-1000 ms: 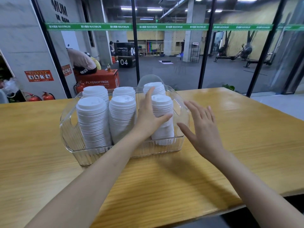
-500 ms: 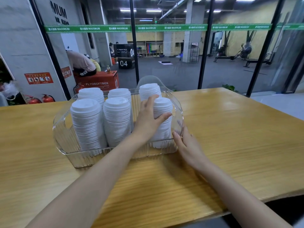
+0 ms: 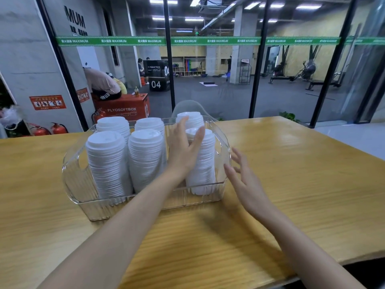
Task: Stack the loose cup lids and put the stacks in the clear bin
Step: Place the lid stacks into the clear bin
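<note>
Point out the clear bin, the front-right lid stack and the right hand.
clear bin (image 3: 71, 180): head view, left end wall.
front-right lid stack (image 3: 205, 165): head view, its side.
right hand (image 3: 244, 181): head view, back of the hand.

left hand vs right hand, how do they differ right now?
Left hand is inside the clear bin, by the front-right lid stack; right hand is outside, beside the bin's right end. Left fingers lie together; right fingers are spread. Both open, holding nothing.
</note>
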